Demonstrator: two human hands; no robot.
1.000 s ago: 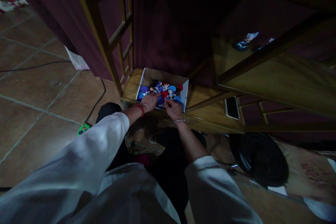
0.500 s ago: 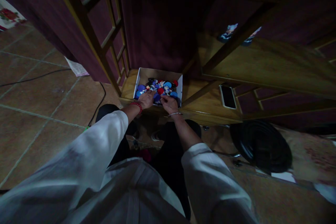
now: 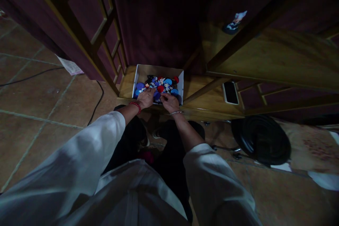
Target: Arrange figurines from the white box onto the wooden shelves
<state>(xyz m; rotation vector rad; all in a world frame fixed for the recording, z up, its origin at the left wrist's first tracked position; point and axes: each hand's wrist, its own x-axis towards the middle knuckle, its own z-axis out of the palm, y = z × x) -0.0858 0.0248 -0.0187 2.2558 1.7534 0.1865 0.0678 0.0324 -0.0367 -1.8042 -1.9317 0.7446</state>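
Two bare hands reach over the near side of a white-edged box (image 3: pixel 159 69) in the head view, and inside that box lies a jumble of small figurines (image 3: pixel 167 86) mixed with blue discs (image 3: pixel 174 92) and red discs (image 3: pixel 160 88). The left hand (image 3: pixel 146 99), a red bracelet (image 3: pixel 138 105) at its wrist, is palm down over the box's near left part, fingers stretched forward; whether they grip anything I cannot tell. The right hand (image 3: pixel 170 102), with a silvery bracelet (image 3: pixel 176 112), is over the box's near right part, its thumb and fingers drawn narrowly together; I cannot tell if something is pinched there. Beneath the box is a wooden board (image 3: pixel 198 103), and on it, well to the box's right, lies a dark slab with a white rim (image 3: pixel 230 93). Beyond and right of the box, one figure (image 3: pixel 235 23) stands on a higher shelf (image 3: pixel 243 56)
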